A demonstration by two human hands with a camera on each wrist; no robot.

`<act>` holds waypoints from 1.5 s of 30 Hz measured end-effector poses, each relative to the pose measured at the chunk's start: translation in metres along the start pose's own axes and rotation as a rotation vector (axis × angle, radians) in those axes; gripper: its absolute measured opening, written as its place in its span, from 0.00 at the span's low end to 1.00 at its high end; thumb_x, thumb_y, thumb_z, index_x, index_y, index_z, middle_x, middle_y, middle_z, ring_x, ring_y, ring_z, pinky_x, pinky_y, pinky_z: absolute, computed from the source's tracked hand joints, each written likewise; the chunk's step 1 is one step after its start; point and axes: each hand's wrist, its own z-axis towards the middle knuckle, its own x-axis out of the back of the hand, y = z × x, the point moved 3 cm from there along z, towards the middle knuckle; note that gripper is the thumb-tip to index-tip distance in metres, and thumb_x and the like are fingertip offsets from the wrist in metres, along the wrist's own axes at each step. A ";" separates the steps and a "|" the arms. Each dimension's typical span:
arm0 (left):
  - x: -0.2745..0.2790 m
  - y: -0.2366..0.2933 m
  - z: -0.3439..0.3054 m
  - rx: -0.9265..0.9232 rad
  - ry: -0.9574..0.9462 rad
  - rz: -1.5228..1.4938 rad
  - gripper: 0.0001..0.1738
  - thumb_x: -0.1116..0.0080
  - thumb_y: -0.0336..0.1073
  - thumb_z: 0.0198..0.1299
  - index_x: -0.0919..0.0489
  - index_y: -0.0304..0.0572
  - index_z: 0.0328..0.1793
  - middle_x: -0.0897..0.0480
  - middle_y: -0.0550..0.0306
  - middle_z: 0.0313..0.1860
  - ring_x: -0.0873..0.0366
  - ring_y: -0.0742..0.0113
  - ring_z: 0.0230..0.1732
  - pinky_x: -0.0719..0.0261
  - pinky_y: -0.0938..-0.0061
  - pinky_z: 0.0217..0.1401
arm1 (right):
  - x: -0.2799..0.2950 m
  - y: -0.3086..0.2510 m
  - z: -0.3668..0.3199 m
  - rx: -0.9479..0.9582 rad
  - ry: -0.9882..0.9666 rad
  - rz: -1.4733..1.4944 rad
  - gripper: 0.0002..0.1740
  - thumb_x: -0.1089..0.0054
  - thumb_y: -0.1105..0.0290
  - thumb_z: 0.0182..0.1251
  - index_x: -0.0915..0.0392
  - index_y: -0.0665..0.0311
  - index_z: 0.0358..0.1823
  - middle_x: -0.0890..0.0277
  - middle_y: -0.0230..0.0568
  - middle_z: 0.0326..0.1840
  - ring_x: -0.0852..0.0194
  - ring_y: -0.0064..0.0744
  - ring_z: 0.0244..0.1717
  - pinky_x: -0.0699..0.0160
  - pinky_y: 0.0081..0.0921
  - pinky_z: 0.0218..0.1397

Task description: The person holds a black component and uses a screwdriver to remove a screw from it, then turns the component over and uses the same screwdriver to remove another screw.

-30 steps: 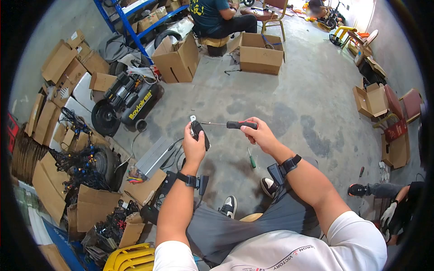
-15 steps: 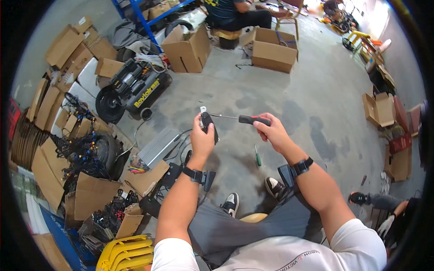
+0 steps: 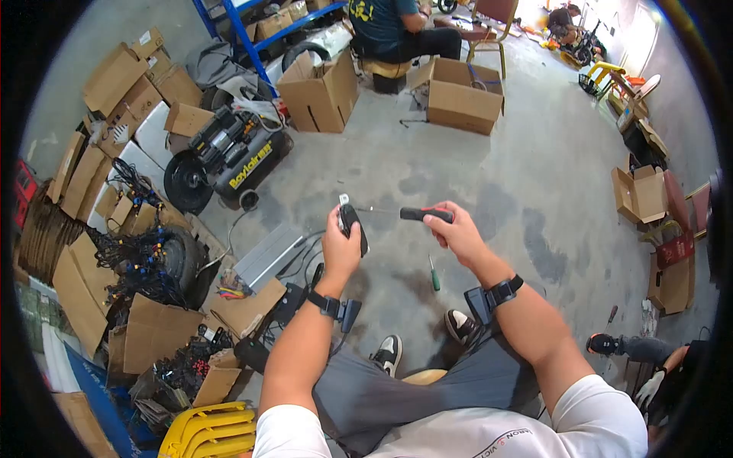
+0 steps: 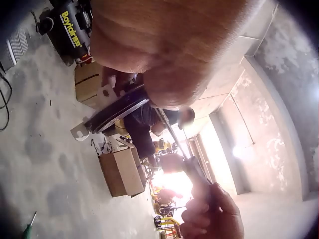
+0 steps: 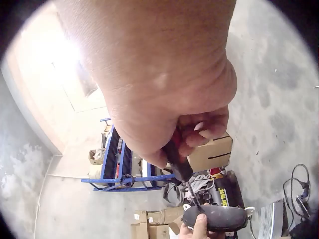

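My left hand (image 3: pixel 341 248) grips a black oblong part (image 3: pixel 351 221) with a pale metal tab (image 3: pixel 343 199) at its top end. In the right wrist view this black part (image 5: pixel 217 218) shows its smooth rounded side, a thumb lying against it. My right hand (image 3: pixel 463 235) holds a screwdriver (image 3: pixel 416 214) by its black and red handle, fingers wrapped round it. The shaft points left at the part, and in the right wrist view the tip overlaps the part's edge. The left palm covers much of the left wrist view.
On the floor below lies a green-handled screwdriver (image 3: pixel 434 276). To the left are a silver metal case (image 3: pixel 267 258), a black air compressor (image 3: pixel 243 164), tangled cables (image 3: pixel 141 263) and cardboard. An open carton (image 3: pixel 464 103) stands ahead, near a seated person (image 3: pixel 397 30).
The head view has shifted, so the hands and the room sit further right than a second ago. Both hands keep hold of the same things, and the screwdriver still points at the black part.
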 end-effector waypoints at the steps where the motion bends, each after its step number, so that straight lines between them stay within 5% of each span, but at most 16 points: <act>1: 0.002 0.002 -0.001 -0.014 0.005 -0.006 0.29 0.40 0.32 0.60 0.31 0.38 0.68 0.16 0.45 0.47 0.15 0.54 0.44 0.20 0.66 0.50 | 0.001 0.001 0.000 -0.012 0.025 -0.016 0.17 0.32 0.64 0.65 0.23 0.65 0.49 0.29 0.26 0.26 0.37 0.14 0.21 0.42 0.16 0.21; 7: 0.012 0.008 -0.001 0.111 -0.053 0.018 0.29 0.39 0.31 0.59 0.31 0.38 0.68 0.15 0.48 0.41 0.17 0.63 0.36 0.21 0.69 0.41 | -0.002 -0.006 0.003 -0.018 0.027 -0.028 0.14 0.35 0.63 0.67 0.25 0.65 0.42 0.30 0.29 0.23 0.38 0.16 0.18 0.42 0.18 0.19; 8: 0.012 0.007 -0.001 0.090 -0.080 -0.018 0.28 0.41 0.27 0.62 0.33 0.37 0.69 0.18 0.52 0.47 0.19 0.71 0.37 0.20 0.75 0.41 | -0.002 -0.005 0.003 -0.030 0.025 -0.059 0.15 0.35 0.61 0.68 0.25 0.65 0.41 0.30 0.30 0.22 0.38 0.16 0.18 0.42 0.18 0.19; 12: 0.013 0.018 -0.002 0.056 -0.090 -0.010 0.28 0.42 0.27 0.63 0.33 0.36 0.69 0.19 0.52 0.47 0.19 0.71 0.39 0.20 0.75 0.42 | 0.002 -0.005 0.001 -0.105 0.052 -0.112 0.16 0.36 0.59 0.68 0.25 0.66 0.39 0.30 0.30 0.21 0.39 0.16 0.17 0.43 0.18 0.19; 21: 0.008 0.009 -0.001 -0.008 -0.075 -0.068 0.28 0.39 0.30 0.60 0.30 0.38 0.67 0.16 0.53 0.39 0.19 0.69 0.32 0.22 0.72 0.38 | 0.006 0.000 -0.001 0.031 -0.041 0.137 0.24 0.32 0.58 0.66 0.30 0.65 0.55 0.26 0.31 0.24 0.35 0.16 0.20 0.42 0.17 0.20; 26: 0.008 0.010 -0.002 -0.013 -0.073 -0.018 0.27 0.40 0.30 0.60 0.30 0.38 0.67 0.15 0.49 0.44 0.16 0.61 0.40 0.21 0.68 0.47 | 0.017 0.004 0.005 0.130 0.123 -0.417 0.27 0.36 0.51 0.68 0.30 0.67 0.54 0.22 0.34 0.27 0.27 0.24 0.24 0.31 0.26 0.27; 29: 0.009 0.016 -0.002 0.043 -0.124 0.013 0.27 0.41 0.27 0.61 0.31 0.34 0.67 0.18 0.51 0.49 0.19 0.67 0.45 0.21 0.71 0.51 | 0.017 0.001 0.002 0.075 0.125 -0.508 0.29 0.37 0.49 0.69 0.30 0.67 0.55 0.20 0.37 0.29 0.24 0.27 0.28 0.27 0.29 0.33; 32: 0.008 0.012 -0.002 0.036 -0.115 0.037 0.28 0.39 0.31 0.60 0.30 0.38 0.67 0.15 0.46 0.47 0.15 0.58 0.45 0.21 0.66 0.51 | 0.014 0.014 0.005 0.225 0.152 -0.364 0.29 0.37 0.49 0.68 0.30 0.66 0.57 0.20 0.38 0.32 0.24 0.27 0.33 0.27 0.29 0.36; 38: 0.009 0.007 -0.001 0.055 -0.108 0.068 0.28 0.38 0.32 0.59 0.29 0.39 0.67 0.15 0.45 0.47 0.15 0.56 0.45 0.21 0.66 0.50 | 0.013 0.009 0.001 0.266 0.014 -0.491 0.29 0.36 0.50 0.68 0.30 0.66 0.57 0.21 0.40 0.32 0.24 0.30 0.35 0.26 0.31 0.40; 41: 0.009 0.009 -0.001 0.057 -0.104 0.059 0.28 0.38 0.32 0.58 0.29 0.39 0.66 0.15 0.45 0.47 0.15 0.55 0.44 0.21 0.65 0.50 | 0.017 0.011 0.007 0.059 0.061 -0.591 0.28 0.34 0.52 0.66 0.31 0.65 0.55 0.21 0.41 0.33 0.25 0.31 0.34 0.26 0.31 0.40; 45: 0.007 -0.002 0.001 0.005 -0.087 -0.002 0.28 0.38 0.32 0.58 0.29 0.38 0.66 0.15 0.45 0.46 0.15 0.55 0.44 0.21 0.65 0.49 | 0.014 0.014 0.006 0.091 0.095 -0.466 0.25 0.34 0.53 0.66 0.29 0.66 0.52 0.21 0.41 0.33 0.24 0.30 0.35 0.26 0.32 0.39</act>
